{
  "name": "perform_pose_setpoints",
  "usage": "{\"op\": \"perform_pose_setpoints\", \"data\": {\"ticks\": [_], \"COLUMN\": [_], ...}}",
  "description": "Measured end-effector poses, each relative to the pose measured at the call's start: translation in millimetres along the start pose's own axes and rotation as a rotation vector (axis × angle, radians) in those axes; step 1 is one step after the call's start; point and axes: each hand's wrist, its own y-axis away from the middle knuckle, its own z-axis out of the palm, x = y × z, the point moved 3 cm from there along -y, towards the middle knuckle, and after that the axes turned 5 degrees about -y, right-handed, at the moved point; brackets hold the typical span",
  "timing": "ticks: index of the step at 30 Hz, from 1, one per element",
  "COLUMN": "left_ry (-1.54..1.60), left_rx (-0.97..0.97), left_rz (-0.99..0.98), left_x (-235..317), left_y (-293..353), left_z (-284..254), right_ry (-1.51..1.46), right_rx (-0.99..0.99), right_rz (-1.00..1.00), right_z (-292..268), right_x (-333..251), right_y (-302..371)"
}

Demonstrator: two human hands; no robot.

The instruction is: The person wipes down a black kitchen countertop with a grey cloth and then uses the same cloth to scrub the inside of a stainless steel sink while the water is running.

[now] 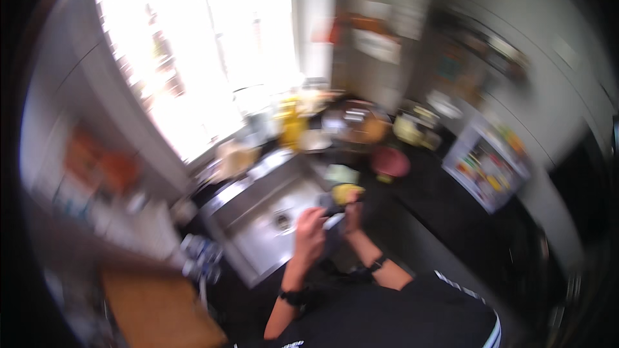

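Note:
Motion blur softens the whole picture. My left hand (310,232) is over the near right edge of the steel sink (258,225), its fingers curled against a small dark item (330,207) whose kind I cannot make out. Beside it, my right hand (353,214) is closed, with a yellow sponge-like piece (348,193) at its fingertips. Something whitish (334,222) shows between the two hands. Just beyond them is a pale green thing (342,174), too smeared to name.
A pink bowl (391,163) and a large metal pot (354,122) stand on the dark counter, beyond my hands. Right of them is a white rack (485,201) of packets. A yellow bottle (292,124) stands behind the sink; clear plastic bottles (201,254) are left, near a brown board (158,309).

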Motion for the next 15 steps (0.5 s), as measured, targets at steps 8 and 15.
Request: {"op": "perform_pose_setpoints", "data": {"ticks": [8,15], "left_ry": [0.323,0.281], "left_rx": [-0.268,-0.693], "left_rz": [0.08,0.43], "left_x": [79,161], "left_y": [24,22], "left_z": [92,201], "right_ry": [-0.815,-0.82], "right_rx": [-0.137,-0.209], "right_rz": [0.102,0.036], "right_z": [-101,-215], "right_x": [-79,-80], "right_y": [55,68]}}
